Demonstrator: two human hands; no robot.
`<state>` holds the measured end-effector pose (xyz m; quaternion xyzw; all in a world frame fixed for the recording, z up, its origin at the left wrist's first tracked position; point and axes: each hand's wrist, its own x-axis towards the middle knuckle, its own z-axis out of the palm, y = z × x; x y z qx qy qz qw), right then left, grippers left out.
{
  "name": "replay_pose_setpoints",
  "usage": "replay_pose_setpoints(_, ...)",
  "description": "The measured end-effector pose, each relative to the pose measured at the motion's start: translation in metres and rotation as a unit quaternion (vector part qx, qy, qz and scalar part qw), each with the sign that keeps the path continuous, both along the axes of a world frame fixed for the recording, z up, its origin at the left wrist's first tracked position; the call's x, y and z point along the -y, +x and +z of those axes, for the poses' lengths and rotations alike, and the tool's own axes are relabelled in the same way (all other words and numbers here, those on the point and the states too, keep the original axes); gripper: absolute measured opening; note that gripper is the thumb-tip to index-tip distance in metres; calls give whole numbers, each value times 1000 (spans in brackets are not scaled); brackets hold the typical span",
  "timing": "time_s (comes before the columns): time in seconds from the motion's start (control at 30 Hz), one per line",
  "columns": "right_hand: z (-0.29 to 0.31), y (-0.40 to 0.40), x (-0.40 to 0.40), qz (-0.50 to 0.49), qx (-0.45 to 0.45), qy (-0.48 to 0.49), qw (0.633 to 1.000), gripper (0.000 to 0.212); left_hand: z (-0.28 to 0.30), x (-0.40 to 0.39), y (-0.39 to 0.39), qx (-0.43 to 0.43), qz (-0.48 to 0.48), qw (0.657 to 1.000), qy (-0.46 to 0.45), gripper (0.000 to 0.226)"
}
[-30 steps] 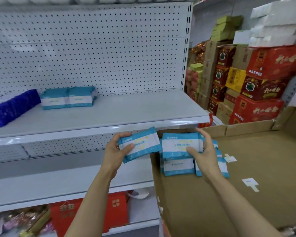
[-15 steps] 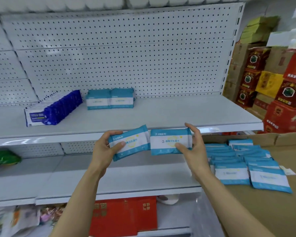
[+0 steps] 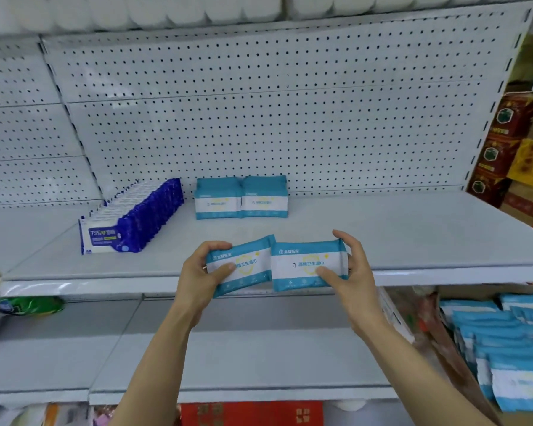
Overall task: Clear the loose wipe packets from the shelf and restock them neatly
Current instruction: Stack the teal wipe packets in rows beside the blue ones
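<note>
My left hand (image 3: 202, 273) grips a teal-and-white wipe packet (image 3: 248, 259), tilted slightly. My right hand (image 3: 350, 272) grips a second, level wipe packet (image 3: 303, 256). The two packets meet edge to edge over the front lip of the white shelf (image 3: 413, 235). At the back of that shelf, against the pegboard, stand two rows of the same teal packets (image 3: 242, 198). Several more teal packets (image 3: 511, 348) lie piled in a cardboard box at the lower right.
A row of dark blue wipe packets (image 3: 136, 222) stands on the shelf to the left of the teal ones. A lower shelf (image 3: 228, 358) lies under my arms. Red and yellow cartons (image 3: 511, 149) are stacked at the right. White rolls line the top shelf.
Both hands rose from the box up to the shelf's front edge with a packet each. The view swung left, so the box now sits at the lower right.
</note>
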<state>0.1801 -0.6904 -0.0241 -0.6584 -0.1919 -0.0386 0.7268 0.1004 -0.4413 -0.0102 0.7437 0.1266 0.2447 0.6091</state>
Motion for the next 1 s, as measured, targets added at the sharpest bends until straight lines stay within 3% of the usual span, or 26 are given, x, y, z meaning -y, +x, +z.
replay_pose_setpoints(0.33,6,97,-79,14,13,-26,999,67,9,-90,84,-31,51,997,48,28)
replay_pose_setpoints(0.53,3,140,-123,-15,28,-61,998,65,5,-141,129,-36,26,996,77,28)
replay_pose_setpoints(0.7,3,170,-153,-57,38,-143,987,58,9,-176,168,-57,22,986,156,33)
replay_pose_setpoints(0.87,-4,198,-171,-133,103,-289,943,56,6,-188,192,-26,47,961,271,35)
replay_pose_setpoints(1.0,-9,210,-176,-202,219,-374,878,50,-2,-193,204,-10,39,944,327,40)
